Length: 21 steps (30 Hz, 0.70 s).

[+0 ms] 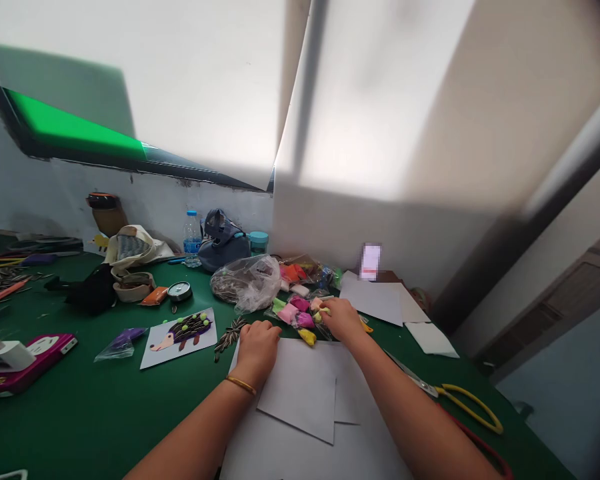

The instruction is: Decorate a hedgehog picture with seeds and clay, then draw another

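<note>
My right hand [339, 319] reaches into a pile of small coloured clay packets [300, 313] in clear plastic. Its fingers are bent on a pale yellow packet [324, 312], with the fingertips partly hidden. On the upper left edge of the stacked white paper [300, 387] rests my left hand [257, 347], fingers loosely bent and holding nothing I can see. Just left of it lies a small heap of striped sunflower seeds [229, 335]. Beyond that is a card with a hedgehog picture [180, 338], its back covered with seeds and green dots.
Yellow-handled scissors [467, 400] lie beside my right forearm. Behind the packets sits a clear plastic bag [247, 283]. A phone [371, 261] stands at the back near white sheets [373, 298]. A water bottle [192, 240], a round dial [179, 292] and a magenta case [30, 363] are leftward.
</note>
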{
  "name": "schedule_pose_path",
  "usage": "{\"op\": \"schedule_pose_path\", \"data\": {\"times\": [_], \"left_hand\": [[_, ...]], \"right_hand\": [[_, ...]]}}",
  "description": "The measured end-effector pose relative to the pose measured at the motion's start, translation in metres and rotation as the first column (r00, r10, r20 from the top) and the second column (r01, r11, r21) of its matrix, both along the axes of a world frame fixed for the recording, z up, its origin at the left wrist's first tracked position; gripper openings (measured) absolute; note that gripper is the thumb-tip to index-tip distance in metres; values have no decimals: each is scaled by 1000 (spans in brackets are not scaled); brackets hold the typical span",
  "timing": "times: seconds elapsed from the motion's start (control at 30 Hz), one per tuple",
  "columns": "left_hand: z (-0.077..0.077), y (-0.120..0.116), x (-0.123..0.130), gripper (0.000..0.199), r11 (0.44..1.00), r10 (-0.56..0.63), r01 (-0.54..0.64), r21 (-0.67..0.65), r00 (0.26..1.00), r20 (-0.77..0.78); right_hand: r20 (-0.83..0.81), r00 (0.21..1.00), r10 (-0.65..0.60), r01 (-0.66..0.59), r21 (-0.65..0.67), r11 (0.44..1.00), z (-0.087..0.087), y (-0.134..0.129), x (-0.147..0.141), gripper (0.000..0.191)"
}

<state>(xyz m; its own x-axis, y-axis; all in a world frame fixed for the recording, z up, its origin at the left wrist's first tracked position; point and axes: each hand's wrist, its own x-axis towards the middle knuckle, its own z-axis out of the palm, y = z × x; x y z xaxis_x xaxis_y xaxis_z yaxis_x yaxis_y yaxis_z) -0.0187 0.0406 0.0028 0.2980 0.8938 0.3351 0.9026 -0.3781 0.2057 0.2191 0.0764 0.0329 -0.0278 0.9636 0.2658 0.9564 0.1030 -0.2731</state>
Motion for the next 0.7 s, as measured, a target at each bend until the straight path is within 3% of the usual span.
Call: {"op": "schedule_pose_path", "data": {"times": [0.13,0.23,0.4,0.47,0.53,0.6,0.67,0.7], "left_hand": [[-2,1,-3,25,1000,14,-14,-13,1000,-5],[-4,-1,-6,24,999,-9,10,-30,999,34],[-5,-11,-9,43,995,-97,97,7,992,77],[-2,-19,-9,50,978,-203,205,-26,976,80],[2,-27,-8,61,906,-398,407,-118,913,91],[5,-35,-5,74,773,-588,600,-205,800,122],[5,-42,1,79,666,-693,706,-243,705,148],[3,-45,5,77,639,-717,729,-245,680,152]], "right_hand": [[19,997,-75,76,-59,995,0,41,-11,20],[2,994,-113,112,-80,990,-6,54,-20,14],[-143,978,-149,147,-29,989,2,50,-14,18],[-240,964,-117,125,21,992,8,39,-7,20],[-340,939,-48,76,71,995,11,21,-2,22],[-433,901,29,15,99,995,8,-2,-1,27],[-512,856,78,-24,111,994,2,-30,-4,35],[-570,815,109,-54,113,992,-3,-43,-6,39]]}}
